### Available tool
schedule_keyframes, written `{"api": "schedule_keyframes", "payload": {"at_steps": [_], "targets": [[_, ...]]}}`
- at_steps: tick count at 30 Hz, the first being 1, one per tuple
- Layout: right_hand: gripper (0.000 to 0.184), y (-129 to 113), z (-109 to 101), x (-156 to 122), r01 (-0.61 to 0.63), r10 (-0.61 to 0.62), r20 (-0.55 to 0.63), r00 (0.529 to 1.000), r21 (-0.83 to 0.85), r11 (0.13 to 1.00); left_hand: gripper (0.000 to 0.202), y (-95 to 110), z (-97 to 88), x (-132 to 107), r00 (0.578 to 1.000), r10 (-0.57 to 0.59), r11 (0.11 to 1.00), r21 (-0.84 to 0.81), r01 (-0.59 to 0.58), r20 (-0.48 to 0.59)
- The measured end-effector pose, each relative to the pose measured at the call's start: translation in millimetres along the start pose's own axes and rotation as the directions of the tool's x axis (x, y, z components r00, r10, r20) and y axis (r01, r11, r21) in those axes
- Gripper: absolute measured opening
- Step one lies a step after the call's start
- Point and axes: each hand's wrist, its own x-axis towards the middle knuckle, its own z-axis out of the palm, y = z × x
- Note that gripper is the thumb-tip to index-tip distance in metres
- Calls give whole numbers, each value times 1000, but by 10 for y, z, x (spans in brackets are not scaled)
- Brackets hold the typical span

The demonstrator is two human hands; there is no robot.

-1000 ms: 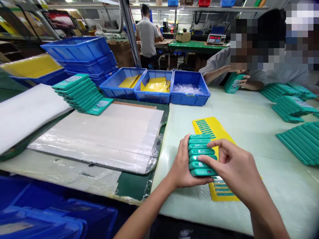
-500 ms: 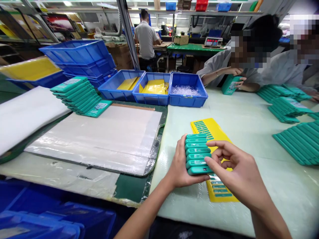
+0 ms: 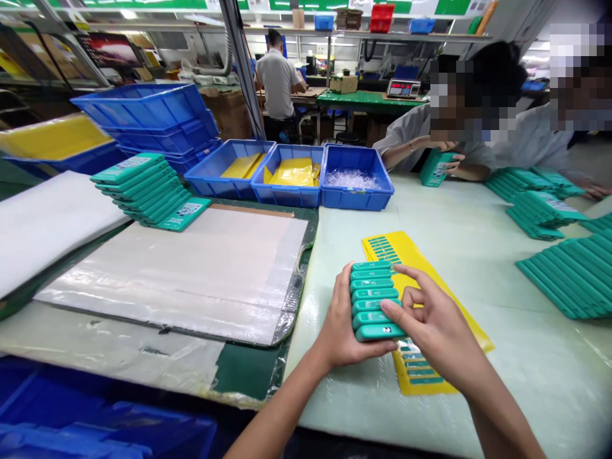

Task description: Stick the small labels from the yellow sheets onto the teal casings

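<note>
A stack of flat teal slab-shaped devices (image 3: 374, 293) is held in my left hand (image 3: 340, 325), with the narrow ends facing me. My left fingers wrap its left side and the thumb runs beneath the bottom piece. On the right side of the stack, my right hand (image 3: 435, 325) touches it with the thumb low on the ends and the index finger near the top. Those two fingers are apart; the others curl inward. Under both hands lies a yellow sheet (image 3: 459, 319) bearing rows of small teal strip labels, partly hidden by the stack and my right hand.
More teal devices stand stacked (image 3: 143, 185) at the left and in a row (image 3: 568, 274) at the right. Blue bins (image 3: 356, 197) line the back, holding yellow sheets and clear bits. A white-covered board (image 3: 191, 274) lies left. Co-workers sit across; one person's hands hold a teal device (image 3: 434, 169).
The whole view has shifted slightly. My right thumb and index finger have moved a little along the stack's ends, and more of the yellow sheet shows at right. My left hand keeps its hold.
</note>
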Motion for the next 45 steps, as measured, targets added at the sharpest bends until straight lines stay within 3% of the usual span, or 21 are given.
{"api": "schedule_keyframes", "payload": {"at_steps": [3,5,7,8,11,14,20,24,29,33,36,39,42,45], "targets": [[75,157,-29,84,47,-47,-1,999,-8,999,150,10,-15,12,1000,-14,1000,-16,14,-1],[71,359,-136,307,31,-34,-65,997,-41,999,150,24,-21,18,1000,-12,1000,-16,12,-6],[62,619,-253,615,-1,-45,-311,949,-146,989,149,33,-25,17,1000,-1,1000,-16,1,-7],[57,754,-294,770,-25,-40,-356,934,-177,984,148,35,-25,15,1000,2,1000,-15,-2,-7],[47,1085,-315,1103,-32,-69,-370,927,-260,965,150,32,-25,5,1000,-4,1000,-2,4,-8],[41,1210,-260,1172,-7,-114,-336,935,-340,941,150,35,-23,-2,1000,-10,1000,3,10,-6],[24,950,-317,1014,88,-169,-170,971,-405,910,151,44,-24,-4,1000,-20,1000,6,20,2],[26,823,-381,1016,106,-154,-97,983,-386,917,148,36,-25,-1,1000,24,999,22,-24,-2],[20,814,-606,1044,86,-93,-6,996,-314,946,150,39,-19,3,1000,10,1000,19,-10,-1],[28,552,-760,778,79,-85,-42,995,-123,989,152,34,-11,3,1000,2,1000,19,-2,8],[38,200,-625,383,176,-166,-147,975,61,982,151,40,-8,6,1000,11,1000,22,-12,7],[39,-77,-312,-13,249,-252,-188,949,-41,968,154,65,-8,16,1000,0,999,32,0,9],[31,-165,-57,-251,216,-235,-161,959,-126,968,154,87,-5,30,1000,-9,1000,29,9,5],[32,-149,8,-317,175,-183,-86,979,-96,980,152,85,0,41,1000,8,1000,25,-8,-4]]}}
